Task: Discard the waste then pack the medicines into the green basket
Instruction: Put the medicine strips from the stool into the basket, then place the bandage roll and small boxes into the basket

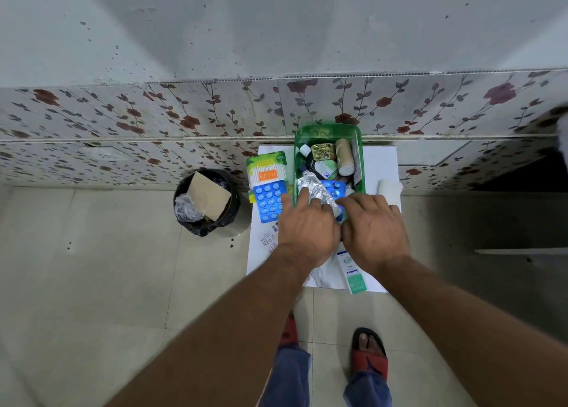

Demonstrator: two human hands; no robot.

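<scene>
Both hands at the basket's near end, packing under way.

The left hand (307, 231) and right hand (373, 231) lie palm-down, side by side and touching, fingers reaching over the near rim of the green basket (297, 148); the left fingertips rest on a crumpled foil strip (313, 188), but whether either hand grips anything I cannot tell. The basket already holds bottles, a gold blister and a tube. Still outside it on the white board (381, 163): a blue blister pack (270, 200) just left of the basket, a cotton-bud pack (267, 169) behind that, and a white-green box (353, 273) near the right wrist. The bin (206, 203) on the floor already holds cardboard and plastic, so discarding looks done. Next, probably: settle the foil, then lift in the blue pack, without tipping the bottles.
</scene>
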